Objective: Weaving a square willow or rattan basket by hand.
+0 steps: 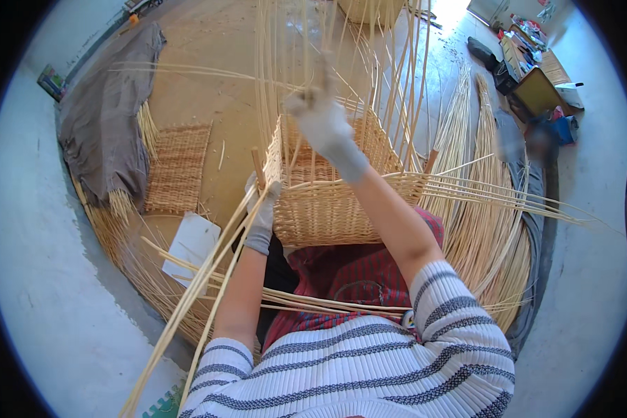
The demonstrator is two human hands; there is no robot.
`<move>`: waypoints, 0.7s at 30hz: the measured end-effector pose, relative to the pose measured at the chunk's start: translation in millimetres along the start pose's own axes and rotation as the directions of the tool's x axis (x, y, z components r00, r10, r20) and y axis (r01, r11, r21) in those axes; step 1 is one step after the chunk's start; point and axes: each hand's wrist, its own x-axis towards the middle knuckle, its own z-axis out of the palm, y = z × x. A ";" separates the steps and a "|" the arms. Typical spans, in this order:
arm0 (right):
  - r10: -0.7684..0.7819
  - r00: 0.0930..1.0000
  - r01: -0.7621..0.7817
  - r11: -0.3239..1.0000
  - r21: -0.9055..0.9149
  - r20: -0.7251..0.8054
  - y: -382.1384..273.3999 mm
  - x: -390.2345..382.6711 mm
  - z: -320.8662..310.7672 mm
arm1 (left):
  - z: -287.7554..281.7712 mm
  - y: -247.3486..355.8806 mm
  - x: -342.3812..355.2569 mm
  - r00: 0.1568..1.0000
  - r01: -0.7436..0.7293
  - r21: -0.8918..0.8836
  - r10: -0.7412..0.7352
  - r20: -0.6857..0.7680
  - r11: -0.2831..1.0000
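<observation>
The fingers of the left hand (262, 213) appear curled round pale canes (212, 268) at the near-left corner of the basket (331, 221). The fingers of the right hand (319, 125), above the basket's inside, are motion-blurred; something brownish shows beyond them, and I cannot tell whether they grip it or how wide they stand.

The likeliest trouble lies at the left corner: should that hold loosen, the canes could spring apart, their long ends hanging free toward the person's lap. The right hand moves among tall upright stakes (414, 73) at the basket's back and sides, so a quick sweep might snag or bend one. Canes jutting from the basket's right side (494, 194) could catch on the sleeve (453, 296) if the arm swings outward.

As for pose, both hands wear white gloves with grey cuffs. The left forearm rises steeply to the basket's left corner, its wrist just outside the wall. The right forearm slants up and leftward across the basket's near wall, lifting its hand over the opening. The basket stands in front of the person, its near wall above red checked cloth (362, 275).
</observation>
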 end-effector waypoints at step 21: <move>0.379 0.925 -0.335 0.763 0.554 0.036 139.5 -158.1 -145.0 | 76.4 45.4 1.9 0.824 0.291 0.419 -0.448 0.347 0.860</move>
